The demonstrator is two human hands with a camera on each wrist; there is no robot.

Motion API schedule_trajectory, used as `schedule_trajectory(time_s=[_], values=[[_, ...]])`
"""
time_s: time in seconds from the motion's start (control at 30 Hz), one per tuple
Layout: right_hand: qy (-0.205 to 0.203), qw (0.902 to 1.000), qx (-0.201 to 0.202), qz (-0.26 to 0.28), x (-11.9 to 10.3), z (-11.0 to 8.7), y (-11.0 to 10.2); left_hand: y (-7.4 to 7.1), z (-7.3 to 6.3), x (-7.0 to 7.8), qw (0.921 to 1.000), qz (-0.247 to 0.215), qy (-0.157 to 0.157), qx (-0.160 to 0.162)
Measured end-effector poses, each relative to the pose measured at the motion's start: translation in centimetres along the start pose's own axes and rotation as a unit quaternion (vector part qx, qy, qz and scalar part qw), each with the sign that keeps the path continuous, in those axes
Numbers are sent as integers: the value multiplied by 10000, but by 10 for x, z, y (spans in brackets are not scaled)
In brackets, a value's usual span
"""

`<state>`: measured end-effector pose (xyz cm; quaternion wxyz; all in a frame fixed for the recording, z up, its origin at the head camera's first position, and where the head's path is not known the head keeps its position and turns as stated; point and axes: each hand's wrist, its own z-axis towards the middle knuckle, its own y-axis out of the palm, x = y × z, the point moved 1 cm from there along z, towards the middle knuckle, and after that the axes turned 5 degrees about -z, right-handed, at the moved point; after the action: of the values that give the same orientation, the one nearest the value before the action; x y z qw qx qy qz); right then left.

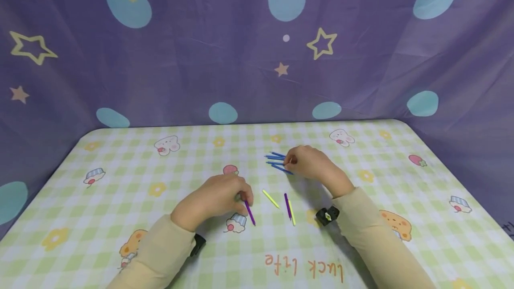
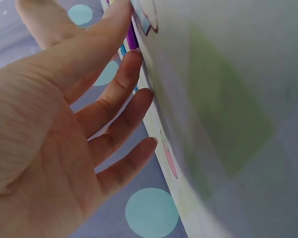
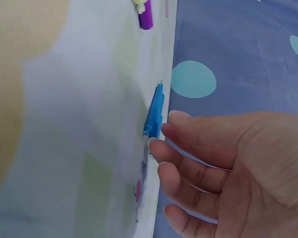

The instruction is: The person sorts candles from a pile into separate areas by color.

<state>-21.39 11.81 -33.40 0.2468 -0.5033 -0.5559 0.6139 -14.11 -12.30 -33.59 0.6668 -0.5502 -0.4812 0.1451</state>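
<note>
My left hand (image 1: 225, 193) is at the middle of the table, its thumb and index finger pinching the upper end of a purple stick (image 1: 250, 214). Its other fingers are spread apart in the left wrist view. Farther back, my right hand (image 1: 311, 164) has thumb and index fingertips together at the right ends of several thin blue sticks (image 1: 276, 158), pinching a blue stick (image 3: 155, 111). Between the hands and nearer the front lie a slanted yellow stick (image 1: 271, 199) and a second purple stick (image 1: 287, 204) against another yellow stick (image 1: 292, 215).
A green-and-white checked tablecloth (image 1: 192, 150) with printed cartoons and lettering covers the table. Behind it hangs a purple curtain (image 1: 241, 75) with stars and blue dots. A dark band (image 1: 327, 215) hangs at the right wrist, another (image 1: 198, 245) at the left.
</note>
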Motion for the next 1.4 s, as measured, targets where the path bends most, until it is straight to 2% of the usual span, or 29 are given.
schedule_trajectory(time_s=[0.3,0.43,0.63,0.77,1.0,1.13,1.4], values=[[-2,9999,-23,158,-1,-5,-8,0,-1,-2,9998,13,175,33],[-75,9995,-20,303,-3,-6,-11,-2,-1,-5,9998,69,116,116],[-199,9983,-116,540,-4,-7,-14,-10,-2,-14,9971,334,-223,646],[-353,9970,-195,668,-6,-8,-15,-16,-2,-23,9941,362,-559,852],[-604,9936,-271,910,-6,-10,-15,-25,-4,-38,9883,385,-1076,1012],[-767,9916,-349,978,-5,-10,-16,-29,-7,-45,9850,327,-1255,1140],[-1120,9862,-583,1070,-1,-13,-19,-38,-14,-58,9800,262,-1608,1145]])
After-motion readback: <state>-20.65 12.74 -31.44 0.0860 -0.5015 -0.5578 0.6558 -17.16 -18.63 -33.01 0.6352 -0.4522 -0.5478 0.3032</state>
